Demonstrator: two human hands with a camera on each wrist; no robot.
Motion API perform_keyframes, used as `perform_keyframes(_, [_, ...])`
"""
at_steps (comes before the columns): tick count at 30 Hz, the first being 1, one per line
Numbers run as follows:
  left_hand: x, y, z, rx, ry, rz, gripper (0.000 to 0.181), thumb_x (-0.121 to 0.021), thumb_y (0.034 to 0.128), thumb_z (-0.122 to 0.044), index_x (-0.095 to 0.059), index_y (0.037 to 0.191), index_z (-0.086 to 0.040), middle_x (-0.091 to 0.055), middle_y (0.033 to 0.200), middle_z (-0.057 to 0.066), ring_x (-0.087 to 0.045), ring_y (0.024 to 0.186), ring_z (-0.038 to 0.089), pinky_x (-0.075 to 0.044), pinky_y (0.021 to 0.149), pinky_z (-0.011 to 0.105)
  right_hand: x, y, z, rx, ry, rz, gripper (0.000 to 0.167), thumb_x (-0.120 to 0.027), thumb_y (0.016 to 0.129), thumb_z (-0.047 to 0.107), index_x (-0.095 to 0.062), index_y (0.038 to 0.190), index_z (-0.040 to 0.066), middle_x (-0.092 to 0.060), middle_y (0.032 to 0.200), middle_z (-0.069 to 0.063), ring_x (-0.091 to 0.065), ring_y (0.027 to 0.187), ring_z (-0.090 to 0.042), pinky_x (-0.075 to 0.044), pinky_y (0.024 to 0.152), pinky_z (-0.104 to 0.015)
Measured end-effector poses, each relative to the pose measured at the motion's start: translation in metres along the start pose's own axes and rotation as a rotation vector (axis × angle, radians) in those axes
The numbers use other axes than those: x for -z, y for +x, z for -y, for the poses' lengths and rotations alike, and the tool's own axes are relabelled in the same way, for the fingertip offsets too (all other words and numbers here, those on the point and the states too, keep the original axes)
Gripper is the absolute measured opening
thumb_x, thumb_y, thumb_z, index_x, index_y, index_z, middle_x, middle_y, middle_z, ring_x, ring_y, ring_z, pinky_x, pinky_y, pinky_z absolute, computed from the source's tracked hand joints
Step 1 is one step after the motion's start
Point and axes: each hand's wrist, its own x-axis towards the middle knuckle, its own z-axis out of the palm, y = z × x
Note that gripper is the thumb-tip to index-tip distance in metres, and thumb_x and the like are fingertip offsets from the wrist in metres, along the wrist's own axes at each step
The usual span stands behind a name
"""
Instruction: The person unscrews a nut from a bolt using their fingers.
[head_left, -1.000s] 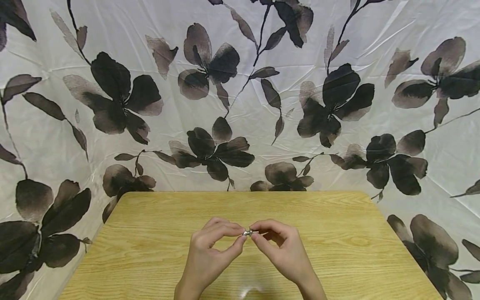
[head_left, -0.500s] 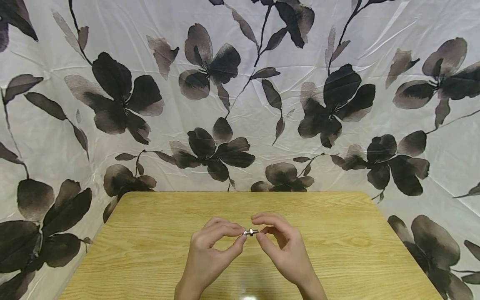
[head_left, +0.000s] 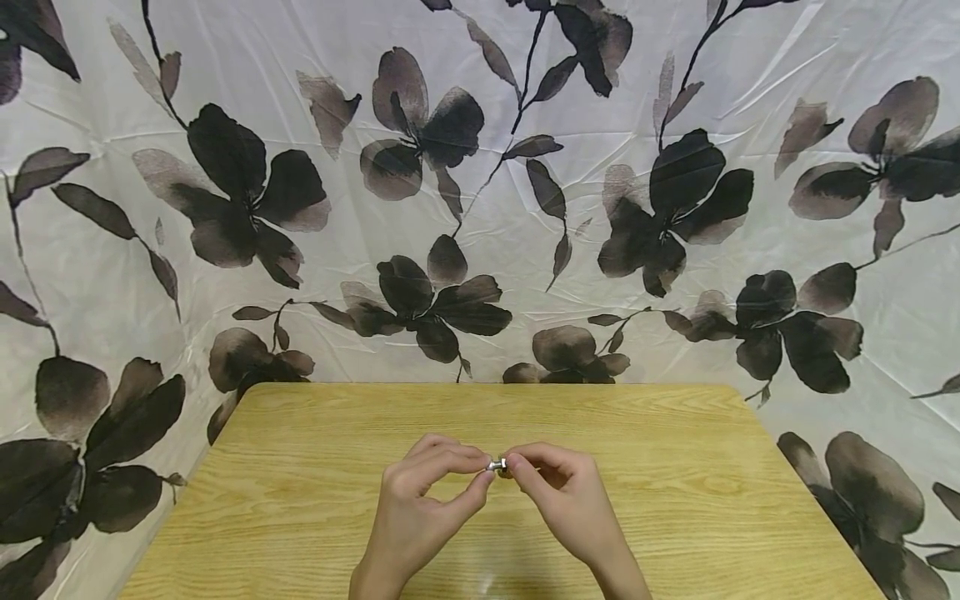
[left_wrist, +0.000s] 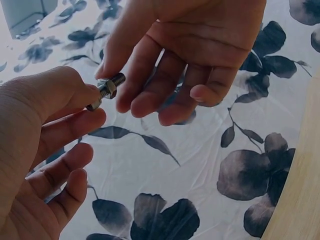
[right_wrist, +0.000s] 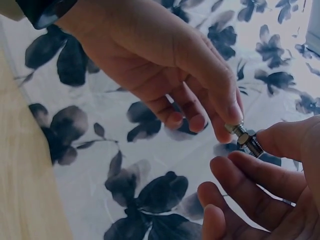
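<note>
A small silvery bolt [head_left: 492, 466] lies roughly level between both hands, above the table. My left hand [head_left: 420, 492] pinches its head end between thumb and forefinger. Partway along the threads sits a hex nut [left_wrist: 110, 89], with the bare threaded end sticking out beyond it. At the nut, my right hand [head_left: 562, 492] brings thumb and forefinger together in a pinch in the head view. In the right wrist view the right thumb [right_wrist: 270, 137] touches beside the nut, while the forefinger sits just under the threads. The other fingers of both hands are loosely bent.
A light wood-grain table [head_left: 337, 417] spreads beneath the hands. Behind it and at both sides hangs a white cloth [head_left: 525, 350] with dark flowers.
Half a second ago the right thumb and forefinger were spread apart from the nut; now they have come back together on it. The left hand has kept its hold on the bolt.
</note>
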Motion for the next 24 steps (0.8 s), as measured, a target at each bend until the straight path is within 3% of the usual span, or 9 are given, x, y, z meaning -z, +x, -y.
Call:
perform_keyframes(5, [-0.0006, -0.0001, 0.0001, 0.0, -0.008, 0.004, 0.021, -0.084, 0.0781, 0.003, -0.08, 0.092, -0.011, -0.078, 0.087, 0.007, -0.07, 0.085, 0.017, -0.058, 0.079, 0.018, 0.0006, -0.0002, -0.0007, 0.024, 0.005, 0.012, 0.015, -0.065, 0.102, 0.015, -0.078, 0.104, 0.007, -0.077, 0.101, -0.011, -0.074, 0.093, -0.014, -0.061, 0.083, -0.03])
perform_keyframes(12, [0.0013, 0.0004, -0.0014, 0.021, 0.021, 0.024, 0.018, -0.083, 0.0838, -0.002, -0.079, 0.097, -0.013, -0.079, 0.089, 0.004, -0.07, 0.086, 0.015, -0.058, 0.08, 0.018, -0.0004, -0.0004, -0.0023, 0.129, 0.025, 0.017, 0.012, -0.068, 0.099, 0.007, -0.075, 0.107, 0.007, -0.076, 0.1, -0.008, -0.073, 0.091, -0.013, -0.061, 0.08, -0.03])
perform_keyframes(19, [0.0032, 0.0003, -0.0032, 0.051, 0.07, 0.041, 0.027, -0.084, 0.0786, 0.003, -0.078, 0.098, -0.015, -0.077, 0.092, 0.0, -0.07, 0.088, 0.014, -0.057, 0.08, 0.017, -0.001, -0.0006, -0.0032, 0.203, 0.042, 0.023, 0.014, -0.069, 0.096, 0.0, -0.073, 0.109, 0.006, -0.073, 0.102, -0.01, -0.07, 0.091, -0.014, -0.061, 0.075, -0.031])
perform_keyframes(24, [0.0032, 0.0002, -0.003, 0.041, 0.067, 0.04, 0.023, -0.083, 0.081, 0.002, -0.077, 0.097, -0.014, -0.076, 0.091, 0.0, -0.071, 0.085, 0.013, -0.056, 0.076, 0.017, -0.002, -0.0015, -0.005, 0.262, 0.056, 0.041, 0.015, -0.069, 0.095, -0.003, -0.071, 0.108, 0.004, -0.071, 0.107, -0.012, -0.069, 0.096, -0.012, -0.06, 0.073, -0.029])
